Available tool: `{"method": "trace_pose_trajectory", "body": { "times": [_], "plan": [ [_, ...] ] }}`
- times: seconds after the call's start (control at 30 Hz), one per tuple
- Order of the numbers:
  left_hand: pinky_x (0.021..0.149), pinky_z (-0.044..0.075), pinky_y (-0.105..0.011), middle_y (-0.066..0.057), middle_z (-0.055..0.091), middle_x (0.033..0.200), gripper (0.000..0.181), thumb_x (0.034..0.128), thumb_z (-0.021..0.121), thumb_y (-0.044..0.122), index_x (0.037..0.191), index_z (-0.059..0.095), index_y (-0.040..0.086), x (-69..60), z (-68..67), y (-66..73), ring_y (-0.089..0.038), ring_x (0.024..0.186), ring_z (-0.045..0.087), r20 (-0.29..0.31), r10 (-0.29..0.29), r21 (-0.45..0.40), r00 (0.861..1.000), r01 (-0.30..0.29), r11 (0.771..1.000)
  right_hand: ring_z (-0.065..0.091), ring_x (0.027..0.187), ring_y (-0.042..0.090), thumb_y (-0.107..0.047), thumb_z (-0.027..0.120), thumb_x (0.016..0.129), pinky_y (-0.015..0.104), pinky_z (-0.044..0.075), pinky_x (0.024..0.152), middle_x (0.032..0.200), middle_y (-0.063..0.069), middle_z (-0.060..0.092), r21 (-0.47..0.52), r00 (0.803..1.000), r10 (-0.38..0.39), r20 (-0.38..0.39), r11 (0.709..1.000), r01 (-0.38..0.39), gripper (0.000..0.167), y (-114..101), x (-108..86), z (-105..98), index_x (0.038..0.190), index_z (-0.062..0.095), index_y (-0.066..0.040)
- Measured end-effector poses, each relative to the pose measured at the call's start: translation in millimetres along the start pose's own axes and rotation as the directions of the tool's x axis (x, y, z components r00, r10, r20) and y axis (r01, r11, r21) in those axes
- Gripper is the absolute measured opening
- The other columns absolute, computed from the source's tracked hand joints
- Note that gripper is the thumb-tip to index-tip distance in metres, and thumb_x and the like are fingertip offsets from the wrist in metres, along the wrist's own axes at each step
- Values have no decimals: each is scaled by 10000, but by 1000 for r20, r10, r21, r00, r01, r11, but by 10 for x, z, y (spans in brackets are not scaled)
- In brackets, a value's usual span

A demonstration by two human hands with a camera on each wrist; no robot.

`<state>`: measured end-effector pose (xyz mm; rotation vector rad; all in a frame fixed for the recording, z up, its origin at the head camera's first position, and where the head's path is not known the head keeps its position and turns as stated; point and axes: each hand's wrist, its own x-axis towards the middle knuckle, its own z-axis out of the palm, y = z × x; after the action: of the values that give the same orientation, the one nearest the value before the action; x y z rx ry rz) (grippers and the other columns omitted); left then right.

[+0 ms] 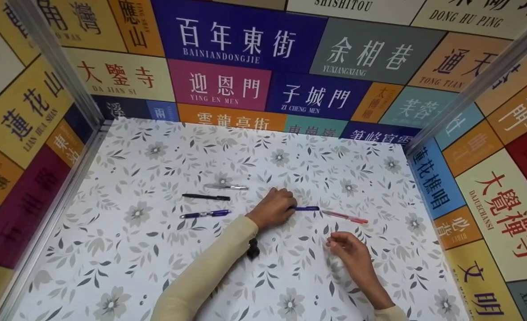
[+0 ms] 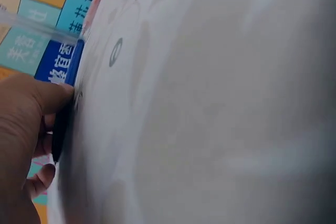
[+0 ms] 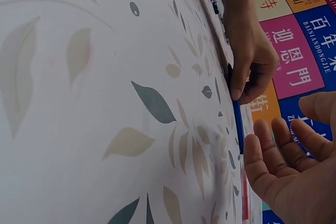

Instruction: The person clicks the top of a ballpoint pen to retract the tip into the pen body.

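My left hand pinches a blue pen that lies along the patterned tabletop. In the left wrist view, thumb and fingers grip the pen's dark part, while its blue end sticks out past them. My right hand holds nothing; its fingers are loosely bent, palm partly up, a little nearer to me than a pink pen. That pink pen lies just right of the blue one, close to its end. The left hand covers the blue pen's other end in the head view.
Left of my hands lie a clear pen, a black pen and a purple-blue pen, roughly parallel. Colourful sign-covered panels stand around the white floral tabletop. A dark bobble hangs at my left wrist.
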<state>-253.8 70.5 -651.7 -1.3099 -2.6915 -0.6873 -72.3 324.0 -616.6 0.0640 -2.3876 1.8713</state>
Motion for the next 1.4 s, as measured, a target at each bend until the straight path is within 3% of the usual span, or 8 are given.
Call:
{"method": "trace_pose_trajectory", "body": {
  "times": [0.37,0.73,1.07,1.4],
  "plan": [
    [867,495,-446,0,741,935,103,1020,745,194,970,818,143,-102,-87,31,-228,924,660,21,-73,-63,997,74,995,779,1033,221,67,700,1037,229,605,925,1182,357,702,6,1000,15,5,1000,-15,268,29,8,-13,1266,642,195],
    [850,503,-416,30,739,908,100,995,767,192,928,834,158,-166,-160,81,-189,887,659,1,-101,-137,995,100,985,780,1017,198,65,693,1042,232,612,896,1171,351,708,14,1000,25,2,1000,-25,271,39,18,5,1271,641,200],
    [871,503,-415,6,766,946,108,1010,774,200,1032,848,125,-220,-250,180,-194,922,656,8,-100,-147,995,100,984,777,1010,170,75,699,1033,235,616,891,1171,365,702,16,1000,24,-2,1000,-24,261,30,48,11,1258,647,197],
    [864,501,-395,11,777,983,131,1010,764,187,1079,854,120,-376,-378,239,-194,949,675,-8,-72,-175,997,69,982,766,1018,151,103,682,1031,245,614,916,1176,389,679,49,1000,-14,4,999,14,271,20,100,20,1268,624,221]
  ]
}}
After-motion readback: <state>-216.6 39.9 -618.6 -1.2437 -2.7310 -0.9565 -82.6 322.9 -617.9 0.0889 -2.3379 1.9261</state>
